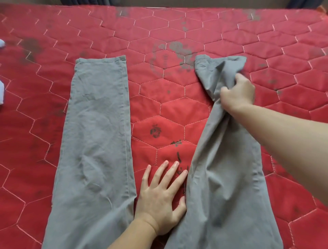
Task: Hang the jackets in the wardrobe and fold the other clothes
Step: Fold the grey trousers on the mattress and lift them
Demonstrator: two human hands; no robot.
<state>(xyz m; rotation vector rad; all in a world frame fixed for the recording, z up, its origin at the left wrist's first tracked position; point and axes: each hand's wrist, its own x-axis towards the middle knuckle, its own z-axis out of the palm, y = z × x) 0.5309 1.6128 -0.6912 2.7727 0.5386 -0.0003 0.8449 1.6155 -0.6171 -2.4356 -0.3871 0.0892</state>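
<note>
Grey trousers (pixel 95 135) lie spread on a red quilted bed cover (pixel 159 110), legs pointing away from me. The left leg lies flat and smooth. The right leg (pixel 225 160) is bunched near its hem. My right hand (pixel 237 92) grips that bunched cloth close to the hem. Between the two legs, my left hand (pixel 161 195) rests flat on the cover with fingers spread, its fingertips and thumb touching the inner edge of the right leg.
The red cover has dark stains and hexagon stitching. A pale blue cloth (pixel 1 88) shows at the far left edge. Dark fabric (pixel 85 2) and the bed's far edge lie along the top of the view.
</note>
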